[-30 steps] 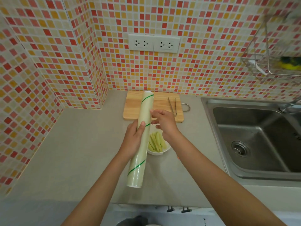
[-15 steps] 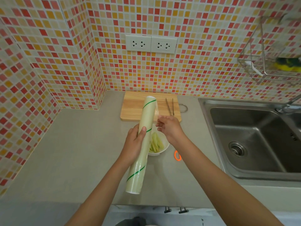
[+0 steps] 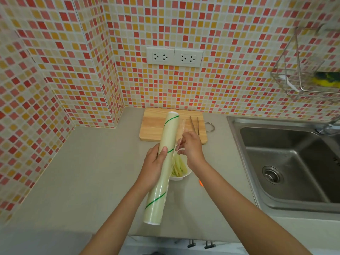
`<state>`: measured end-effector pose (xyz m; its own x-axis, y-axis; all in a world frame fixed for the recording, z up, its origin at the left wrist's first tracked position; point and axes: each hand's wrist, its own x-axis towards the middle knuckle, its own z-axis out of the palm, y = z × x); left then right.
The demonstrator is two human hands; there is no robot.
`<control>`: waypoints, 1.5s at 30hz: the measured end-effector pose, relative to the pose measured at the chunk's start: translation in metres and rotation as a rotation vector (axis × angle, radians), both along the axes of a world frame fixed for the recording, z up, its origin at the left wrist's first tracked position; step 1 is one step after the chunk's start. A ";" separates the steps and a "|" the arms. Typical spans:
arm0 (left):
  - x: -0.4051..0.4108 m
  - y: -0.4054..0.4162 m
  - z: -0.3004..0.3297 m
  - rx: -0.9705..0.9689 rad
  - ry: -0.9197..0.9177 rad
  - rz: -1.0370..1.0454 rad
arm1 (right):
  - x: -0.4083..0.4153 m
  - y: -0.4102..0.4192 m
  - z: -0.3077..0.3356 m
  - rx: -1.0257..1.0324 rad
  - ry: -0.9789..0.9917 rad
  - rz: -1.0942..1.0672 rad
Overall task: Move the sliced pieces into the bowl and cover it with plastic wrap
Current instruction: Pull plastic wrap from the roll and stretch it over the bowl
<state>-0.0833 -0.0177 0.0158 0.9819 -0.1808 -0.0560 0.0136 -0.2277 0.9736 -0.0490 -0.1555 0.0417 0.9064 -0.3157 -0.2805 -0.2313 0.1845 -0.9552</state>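
We grip the roll of wrap [image 3: 161,170] in our left hand [image 3: 154,168], held over the bench [image 3: 92,172] beside the bowl [image 3: 181,176] of slices [image 3: 177,167]. Our right hand [image 3: 191,148] pinches the loose film edge [image 3: 181,133] with its fingers [image 3: 181,142]. We should pull rightward evenly, keeping the roll steady, until the sheet spans the bowl.

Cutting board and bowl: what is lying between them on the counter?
Head view: bare counter between board and bowl; above it, right hand pinches film.
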 end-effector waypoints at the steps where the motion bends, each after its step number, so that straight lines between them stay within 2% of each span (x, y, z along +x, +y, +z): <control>1: 0.000 -0.001 0.001 -0.001 0.001 0.011 | -0.003 0.004 -0.002 -0.026 0.007 0.014; 6: 0.003 -0.004 0.006 -0.002 0.004 0.000 | -0.013 0.017 -0.009 -0.221 -0.039 0.048; 9: 0.004 -0.003 0.010 -0.043 0.013 0.030 | -0.010 0.010 -0.004 -0.207 -0.035 0.011; 13: 0.004 -0.006 0.015 -0.107 0.031 0.057 | -0.011 0.007 -0.003 -0.083 0.001 -0.013; 17: 0.005 -0.010 0.018 -0.167 0.049 0.054 | -0.024 0.018 -0.010 -0.169 -0.010 0.068; 22: 0.011 -0.007 0.017 -0.173 0.099 0.100 | -0.023 0.011 -0.012 -0.243 -0.025 0.037; 26: 0.012 -0.007 0.018 -0.235 0.203 0.096 | -0.021 0.003 -0.013 -0.171 -0.005 0.035; 32: 0.009 -0.016 0.015 -0.179 0.119 0.132 | -0.032 0.017 -0.013 -0.021 0.147 0.083; 40: 0.022 -0.014 0.024 -0.089 0.046 0.158 | -0.030 0.015 -0.017 -0.349 -0.010 -0.001; 43: 0.026 -0.014 0.027 -0.096 0.041 0.163 | -0.029 0.010 -0.013 -0.317 -0.043 0.002; 45: 0.026 -0.017 0.029 -0.091 0.023 0.164 | -0.032 0.010 -0.010 -0.238 0.011 0.028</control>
